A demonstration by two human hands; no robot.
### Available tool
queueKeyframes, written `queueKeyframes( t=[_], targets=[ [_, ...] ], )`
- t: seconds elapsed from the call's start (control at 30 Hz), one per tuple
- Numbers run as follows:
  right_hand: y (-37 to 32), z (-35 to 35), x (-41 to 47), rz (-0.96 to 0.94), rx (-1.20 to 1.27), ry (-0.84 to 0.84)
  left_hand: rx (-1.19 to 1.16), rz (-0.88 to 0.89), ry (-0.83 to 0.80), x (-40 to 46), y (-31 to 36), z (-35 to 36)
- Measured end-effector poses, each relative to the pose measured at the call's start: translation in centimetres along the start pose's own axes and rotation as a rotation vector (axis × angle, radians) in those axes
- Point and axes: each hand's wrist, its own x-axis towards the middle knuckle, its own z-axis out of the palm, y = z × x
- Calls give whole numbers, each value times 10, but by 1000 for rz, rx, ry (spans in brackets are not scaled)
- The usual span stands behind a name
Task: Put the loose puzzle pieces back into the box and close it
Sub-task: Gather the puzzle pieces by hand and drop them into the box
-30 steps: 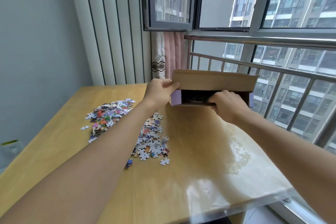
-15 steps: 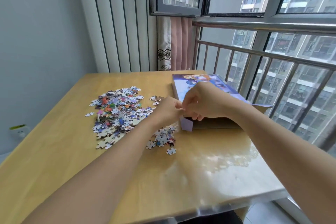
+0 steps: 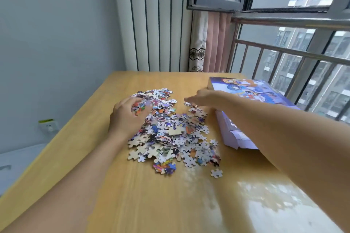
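A heap of loose puzzle pieces lies spread over the middle of the wooden table. My left hand is on the heap's far left side, its fingers curled into the pieces there. My right hand hovers over the heap's far right end with fingers stretched out to the left, holding nothing. The purple puzzle box lies flat to the right, picture side up, its near end flap open. My right forearm crosses over the box.
One stray piece lies apart at the heap's near right. A window railing runs just behind the box, a pink curtain hangs at the table's far edge, and a wall socket sits low on the left.
The box has gone from lifted and tipped to lying flat on the table. Both hands have left the box and moved left onto the heap of pieces.
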Motion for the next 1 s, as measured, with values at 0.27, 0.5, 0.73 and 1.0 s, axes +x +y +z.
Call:
queueKeyframes(
  t=[0.27,0.5,0.73,1.0],
  targets=[
    [-1,46,40,-61,198,32,52,-39,-130,8,-15,19],
    [-35,37,22,-252,310,45,-139,-73,-143,7,-11,13],
    [-71,16,78,-253,204,19,-108,-112,188,25,-28,4],
    [-104,43,117,-406,202,-145,-35,-213,68,36,-37,14]
  ],
)
